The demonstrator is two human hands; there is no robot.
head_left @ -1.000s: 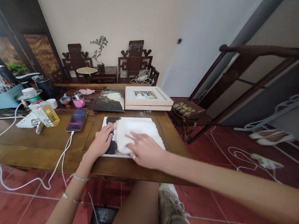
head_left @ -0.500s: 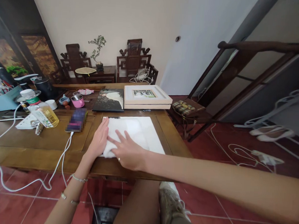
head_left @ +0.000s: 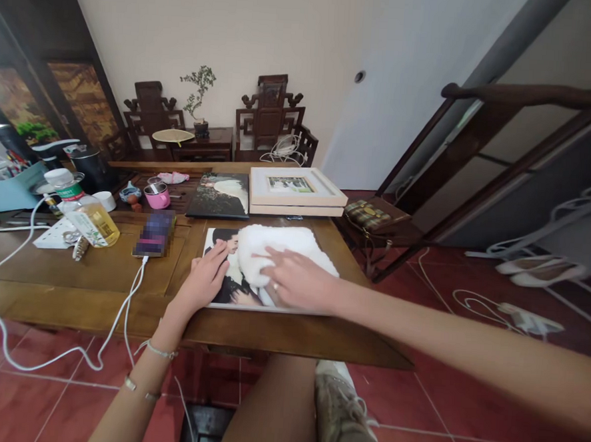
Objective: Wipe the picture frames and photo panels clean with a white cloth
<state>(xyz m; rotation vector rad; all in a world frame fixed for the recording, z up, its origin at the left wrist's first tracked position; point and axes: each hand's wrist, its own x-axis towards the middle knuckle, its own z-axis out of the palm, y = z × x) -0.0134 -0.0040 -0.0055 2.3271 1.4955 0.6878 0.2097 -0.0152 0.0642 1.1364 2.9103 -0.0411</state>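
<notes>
A photo panel (head_left: 216,235) showing a person in dark clothes lies flat near the table's front edge. My left hand (head_left: 206,277) rests flat on its left side, fingers stretched out. A fluffy white cloth (head_left: 294,239) covers much of the panel's middle and right. My right hand (head_left: 299,281) presses on this cloth from above, fingers extended and slightly apart rather than wrapped round it. The cloth hides part of the picture.
Behind the panel lie a dark picture (head_left: 221,196) and a stacked white frame (head_left: 296,206). Leftward are a phone (head_left: 154,234) on a white cable, a bottle (head_left: 95,222) and a pink mug (head_left: 157,196). A bag (head_left: 368,215) sits on the chair at right.
My right hand has slid the white cloth to the right across the panel, uncovering the picture's left part. My left hand stays at the left side, its fingers now over the panel.
</notes>
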